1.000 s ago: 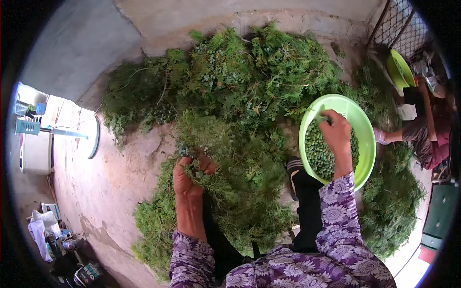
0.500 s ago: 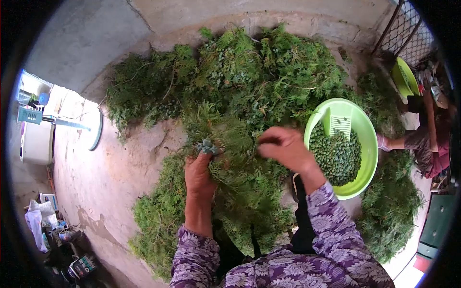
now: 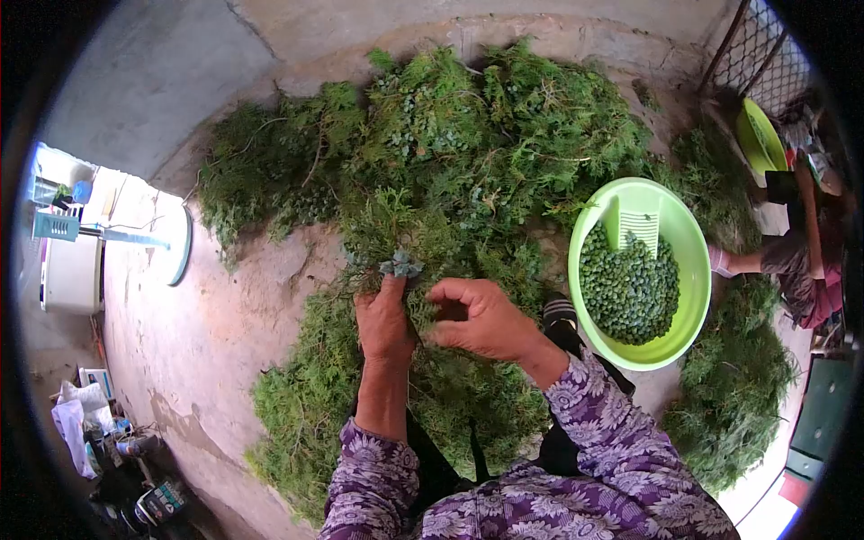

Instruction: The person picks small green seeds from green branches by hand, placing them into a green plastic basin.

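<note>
While the left hand (image 3: pixel 385 319) is clenched around a leafy sprig (image 3: pixel 400 265), the right hand (image 3: pixel 481 319) rests just beside it, loosely curled and empty; a green bowl (image 3: pixel 689 263) stands nearby.

Right hand (image 3: pixel 481 319) moved from bowl (image 3: pixel 688 261) to sprig (image 3: pixel 400 265) beside left hand (image 3: pixel 385 319).

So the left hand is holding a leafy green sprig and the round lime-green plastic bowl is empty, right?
Not quite. In the head view the round lime-green plastic bowl is not empty: it holds a heap of small green berries. The left hand does hold a leafy green sprig.
</note>
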`<state>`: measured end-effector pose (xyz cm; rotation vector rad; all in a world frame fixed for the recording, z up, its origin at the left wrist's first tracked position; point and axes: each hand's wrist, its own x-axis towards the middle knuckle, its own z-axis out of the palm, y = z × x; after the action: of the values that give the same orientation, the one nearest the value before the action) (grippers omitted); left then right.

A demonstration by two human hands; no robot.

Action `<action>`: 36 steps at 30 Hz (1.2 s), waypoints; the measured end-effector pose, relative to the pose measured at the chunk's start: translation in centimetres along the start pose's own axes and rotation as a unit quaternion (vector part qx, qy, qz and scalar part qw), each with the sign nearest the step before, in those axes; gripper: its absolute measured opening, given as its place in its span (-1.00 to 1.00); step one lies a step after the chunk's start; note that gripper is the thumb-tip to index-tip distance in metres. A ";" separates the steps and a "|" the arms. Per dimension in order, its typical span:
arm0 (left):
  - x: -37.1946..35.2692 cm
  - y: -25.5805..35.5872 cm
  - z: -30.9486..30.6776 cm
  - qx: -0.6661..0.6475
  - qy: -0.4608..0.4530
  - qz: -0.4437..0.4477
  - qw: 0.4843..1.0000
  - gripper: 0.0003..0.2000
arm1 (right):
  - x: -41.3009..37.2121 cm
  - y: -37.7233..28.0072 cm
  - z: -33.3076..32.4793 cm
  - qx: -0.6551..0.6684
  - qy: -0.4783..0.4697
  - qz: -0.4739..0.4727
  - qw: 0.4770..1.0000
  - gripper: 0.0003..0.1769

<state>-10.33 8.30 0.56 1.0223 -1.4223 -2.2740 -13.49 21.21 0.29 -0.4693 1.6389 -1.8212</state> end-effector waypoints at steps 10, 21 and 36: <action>2.4 -2.5 -0.9 -0.054 0.000 0.005 0.999 -0.75 | -0.1 -0.1 0.3 -0.237 0.030 -0.007 0.971 -0.70; 3.7 -0.6 -2.6 -0.292 -0.200 0.010 0.935 -0.80 | -0.9 -0.9 -2.5 0.240 -0.028 0.105 0.965 -0.84; 3.0 -1.6 -1.7 -0.130 -0.116 0.023 0.984 -0.84 | -0.9 -0.5 0.3 -0.094 -0.005 -0.056 0.994 -0.66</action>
<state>-11.09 6.23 -2.59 0.6573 -1.1704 -2.5272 -12.78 21.63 1.00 -0.6632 1.8179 -1.7475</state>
